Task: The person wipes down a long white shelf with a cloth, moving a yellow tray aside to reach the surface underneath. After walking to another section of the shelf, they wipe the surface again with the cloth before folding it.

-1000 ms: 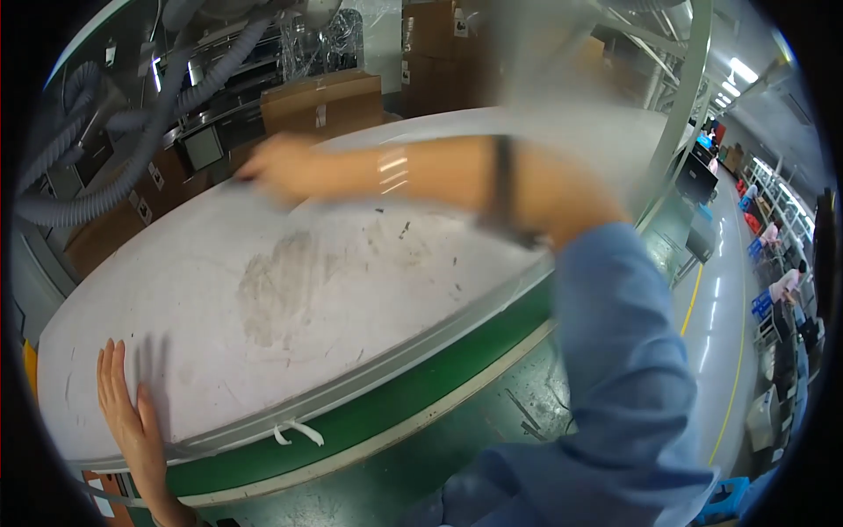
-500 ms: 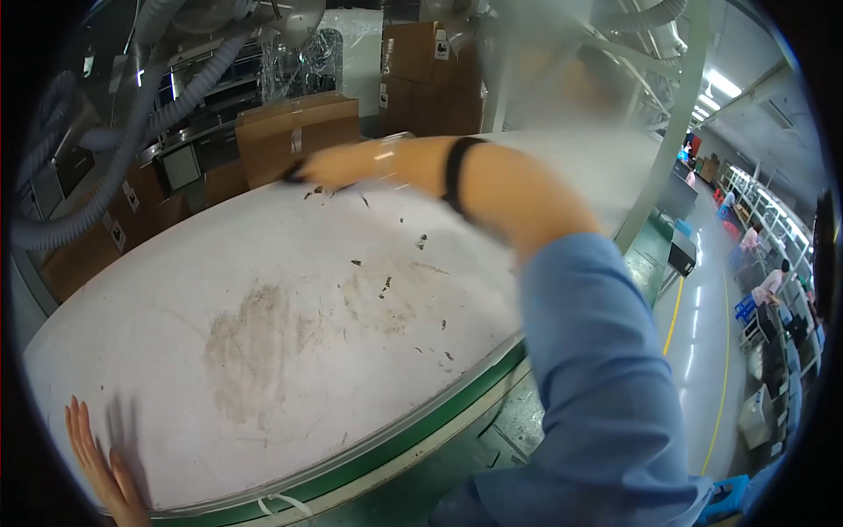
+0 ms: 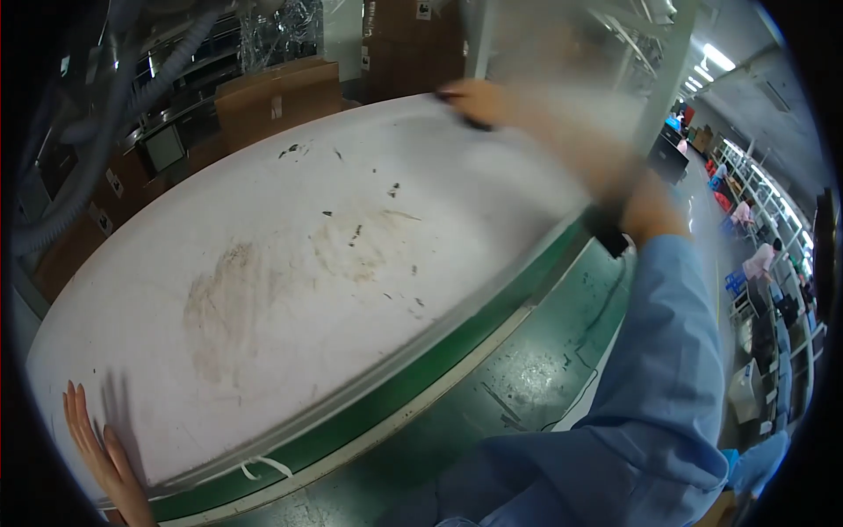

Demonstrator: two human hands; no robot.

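Note:
A large pale table top (image 3: 290,351) with a green side spreads out before me. Dirt marks it: a brown smudge (image 3: 230,290), a fainter stain and several dark crumbs (image 3: 356,235). At the lower left, my left hand (image 3: 105,452) is open, fingers stretched out, over the table's near left corner, its shadow beside it. My right hand (image 3: 487,101), in a blue sleeve, reaches across to the table's far edge. Motion blurs it, but its fingers look closed on something dark, too smeared to name. A black band shows on that arm.
Cardboard boxes (image 3: 279,101) stand behind the far edge, below grey flexible hoses (image 3: 83,189). A pale post (image 3: 672,75) rises at the right. Beyond it, people sit along a workbench line. White ties (image 3: 266,466) hang at the near edge over a green floor.
My right hand has swept to the right along the far side of the table with the dark thing. The view has shifted slightly. My left hand stays at the corner.

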